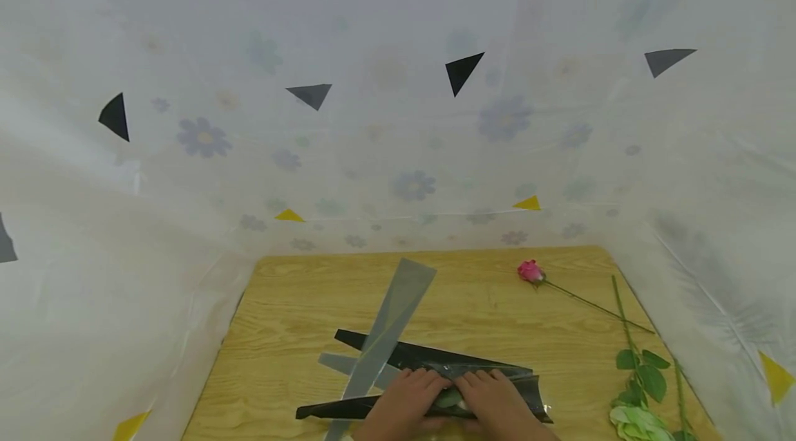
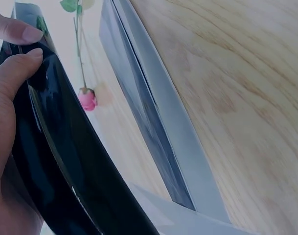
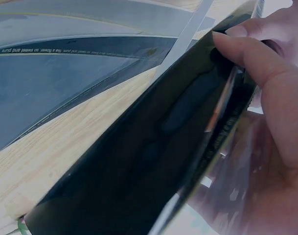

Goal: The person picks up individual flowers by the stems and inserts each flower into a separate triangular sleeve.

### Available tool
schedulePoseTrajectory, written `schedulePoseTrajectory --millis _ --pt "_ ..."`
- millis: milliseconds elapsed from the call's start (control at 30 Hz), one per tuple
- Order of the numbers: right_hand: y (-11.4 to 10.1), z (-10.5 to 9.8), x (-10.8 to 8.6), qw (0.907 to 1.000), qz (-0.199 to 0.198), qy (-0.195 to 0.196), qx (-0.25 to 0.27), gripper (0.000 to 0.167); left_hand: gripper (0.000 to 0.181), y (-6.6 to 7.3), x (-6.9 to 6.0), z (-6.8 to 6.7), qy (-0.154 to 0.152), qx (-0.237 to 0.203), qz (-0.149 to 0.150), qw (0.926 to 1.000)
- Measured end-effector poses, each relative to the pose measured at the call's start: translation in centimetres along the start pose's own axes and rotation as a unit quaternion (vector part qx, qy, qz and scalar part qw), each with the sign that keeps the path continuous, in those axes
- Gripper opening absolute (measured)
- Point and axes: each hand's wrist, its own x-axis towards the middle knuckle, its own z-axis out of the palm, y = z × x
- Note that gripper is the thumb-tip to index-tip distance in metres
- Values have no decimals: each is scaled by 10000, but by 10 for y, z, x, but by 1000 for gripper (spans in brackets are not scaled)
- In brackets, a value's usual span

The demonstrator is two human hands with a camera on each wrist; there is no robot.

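Note:
Near the table's front edge, both hands grip a black flower sleeve (image 1: 340,408) printed with small lettering. My left hand (image 1: 398,408) curls round it, its thumb pressing the black side in the left wrist view. Close beside it, my right hand (image 1: 497,405) holds the same sleeve, thumb on top and fingers beneath. The two thumbs nearly meet. Something green (image 1: 449,398) shows between the hands, partly hidden; whether it lies inside the sleeve I cannot tell. Just beyond lies another black sleeve (image 1: 457,358), flat on the table.
Long grey translucent sleeves (image 1: 398,303) lie crossed at the left of the hands. A pink rose (image 1: 531,271) lies at the back right of the wooden table (image 1: 298,296). At the right edge are a pale green flower (image 1: 637,421) and green stems. White sheeting (image 1: 385,151) encloses the table.

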Motion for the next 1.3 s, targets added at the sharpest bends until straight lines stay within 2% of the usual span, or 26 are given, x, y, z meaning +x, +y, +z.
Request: schedulePoseTrajectory --millis 100,333,600,833,933,1100,1300 --pt "3 0 -1 10000 22 5 76 51 53 -3 -4 0 -37 -148 -89 9998" --pt "11 0 -6 9993 165 118 306 49 53 -14 -13 -1 -48 -162 -285 9995" --pt "23 0 -14 9985 376 221 317 52 43 -27 -26 -2 98 -228 -446 9987" --pt "37 4 -24 9975 476 335 405 49 39 -41 -39 -2 102 -298 -616 9976" --pt "44 4 -30 9967 554 344 477 46 39 -48 -46 -1 235 -298 -648 9972" --pt "54 5 -40 9969 615 369 321 43 42 -58 -56 -1 447 -180 -704 9964" --pt "62 3 -49 9968 563 574 47 42 45 -65 -67 -3 408 7 -775 9962"
